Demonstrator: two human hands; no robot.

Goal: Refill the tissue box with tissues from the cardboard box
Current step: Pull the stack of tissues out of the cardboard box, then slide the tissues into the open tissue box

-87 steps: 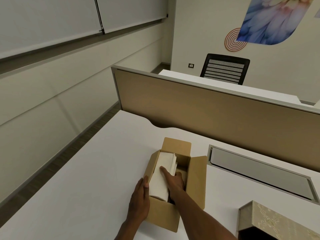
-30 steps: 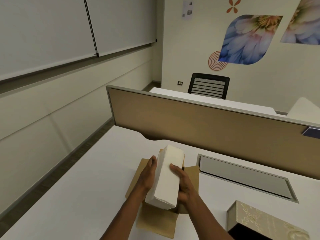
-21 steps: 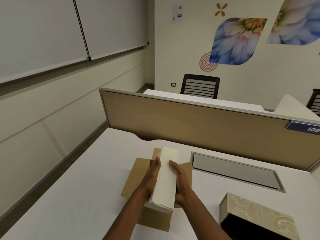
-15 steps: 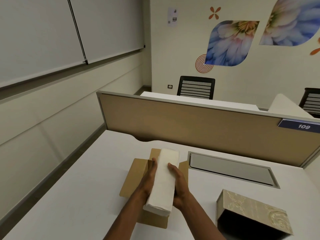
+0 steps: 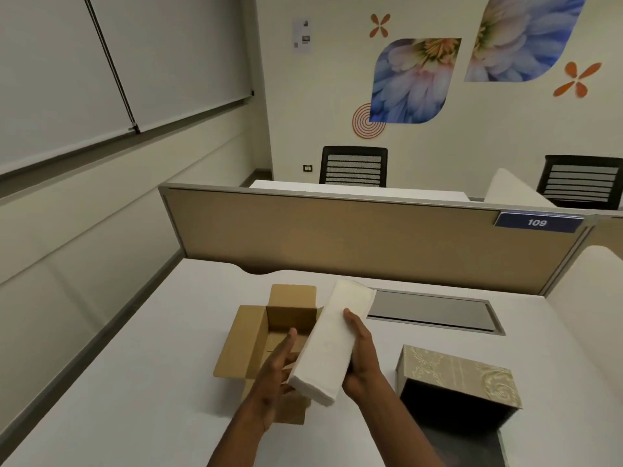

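Tissue stack (image 5: 332, 342) mid-frame, above open cardboard box (image 5: 269, 335), long axis running lower-left to upper-right. Right hand (image 5: 362, 360) clamps its right flank; left hand (image 5: 278, 362) open, supports the left edge. Tissue box (image 5: 462, 375) lower right on surface (image 5: 135, 382), dark opening facing viewer, nearer right hand. Stack needs swing right.

an office — desk divider (image 5: 354, 237) numbered 109, mesh chair (image 5: 353, 166) behind.

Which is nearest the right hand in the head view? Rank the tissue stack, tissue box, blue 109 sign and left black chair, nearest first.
From the right hand:
1. Tissue stack, held in it.
2. Tissue box, just to its right on the desk.
3. Blue 109 sign, on the divider's right end.
4. Left black chair, beyond the divider.
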